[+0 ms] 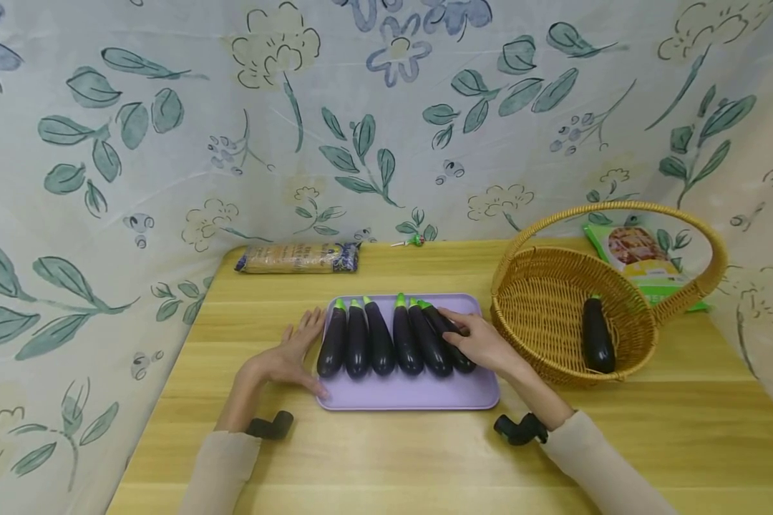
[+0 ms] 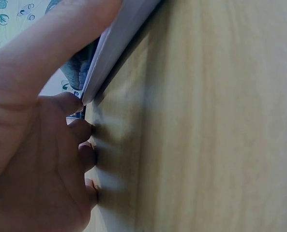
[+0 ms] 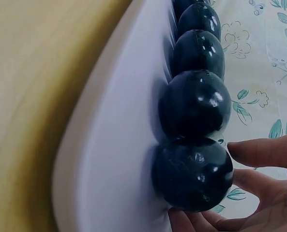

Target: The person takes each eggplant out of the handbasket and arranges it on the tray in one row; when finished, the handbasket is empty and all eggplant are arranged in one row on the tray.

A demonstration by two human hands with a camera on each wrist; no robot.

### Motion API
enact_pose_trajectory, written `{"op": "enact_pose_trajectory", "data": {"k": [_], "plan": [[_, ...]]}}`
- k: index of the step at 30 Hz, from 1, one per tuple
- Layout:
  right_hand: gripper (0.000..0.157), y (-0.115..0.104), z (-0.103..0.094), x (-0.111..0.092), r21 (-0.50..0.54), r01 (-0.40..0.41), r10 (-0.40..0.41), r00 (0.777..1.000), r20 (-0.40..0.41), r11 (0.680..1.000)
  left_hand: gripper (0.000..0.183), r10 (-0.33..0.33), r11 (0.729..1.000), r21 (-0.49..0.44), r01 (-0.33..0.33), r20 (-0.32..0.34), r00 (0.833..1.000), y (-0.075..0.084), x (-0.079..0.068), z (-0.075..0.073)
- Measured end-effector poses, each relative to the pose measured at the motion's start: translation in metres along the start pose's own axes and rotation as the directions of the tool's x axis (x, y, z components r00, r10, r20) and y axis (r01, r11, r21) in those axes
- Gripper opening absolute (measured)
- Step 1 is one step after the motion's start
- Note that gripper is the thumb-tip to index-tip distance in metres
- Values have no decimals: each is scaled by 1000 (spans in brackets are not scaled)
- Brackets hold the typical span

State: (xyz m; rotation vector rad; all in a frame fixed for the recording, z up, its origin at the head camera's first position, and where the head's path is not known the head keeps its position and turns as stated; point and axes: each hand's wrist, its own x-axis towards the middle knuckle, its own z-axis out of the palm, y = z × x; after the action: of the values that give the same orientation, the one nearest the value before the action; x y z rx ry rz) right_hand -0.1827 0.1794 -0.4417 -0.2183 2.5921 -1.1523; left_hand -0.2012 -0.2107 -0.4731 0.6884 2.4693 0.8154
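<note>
Several dark purple eggplants (image 1: 407, 342) with green stems lie side by side on a lilac tray (image 1: 399, 395), three to the left of a small gap and three to the right. My right hand (image 1: 486, 345) holds the rightmost eggplant (image 1: 462, 362), thumb and fingers around its sides; in the right wrist view that eggplant (image 3: 194, 176) rests against its neighbour. With fingers spread, my left hand (image 1: 287, 360) stays at the tray's left edge, its thumb on the near left corner. The left wrist view shows the fingertips (image 2: 87, 157) down by the table.
A wicker basket (image 1: 512, 332) with a tall handle stands right of the tray, one eggplant (image 1: 598, 337) inside. Behind it lies a green and white packet (image 1: 644, 257). A packet of noodles (image 1: 299, 258) and a small green-ended item (image 1: 416, 240) lie along the back, before a floral curtain.
</note>
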Motion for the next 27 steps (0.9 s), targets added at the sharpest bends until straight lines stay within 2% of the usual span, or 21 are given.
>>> {"op": "enact_pose_trajectory", "data": {"k": [5,10,14,18,20,23,27], "plan": [[59,-3,-3,-1,-19,30,-30,1000,-5,999,152,11,1000,-8,-11,-5,1000,0,0,-1],[63,-13,-11,-11,-43,83,-83,997,0,996,152,6,1000,-16,-6,-3,1000,1,-1,-2],[64,-25,-26,-25,12,130,-131,991,40,991,152,8,999,-31,-8,-5,1000,1,-3,-2],[59,-31,-53,-39,76,193,-199,976,86,978,152,15,999,-32,-16,-13,1000,1,-3,-1],[57,-31,-70,-46,67,208,-214,972,93,976,152,15,999,-28,-16,-13,1000,0,-3,-1],[55,-26,-98,-56,28,188,-190,978,84,982,152,8,1000,-23,-9,-9,1000,0,-2,0],[53,-9,-139,-64,-25,149,-148,988,55,989,152,13,1000,-22,-13,-7,1000,0,-1,0]]}}
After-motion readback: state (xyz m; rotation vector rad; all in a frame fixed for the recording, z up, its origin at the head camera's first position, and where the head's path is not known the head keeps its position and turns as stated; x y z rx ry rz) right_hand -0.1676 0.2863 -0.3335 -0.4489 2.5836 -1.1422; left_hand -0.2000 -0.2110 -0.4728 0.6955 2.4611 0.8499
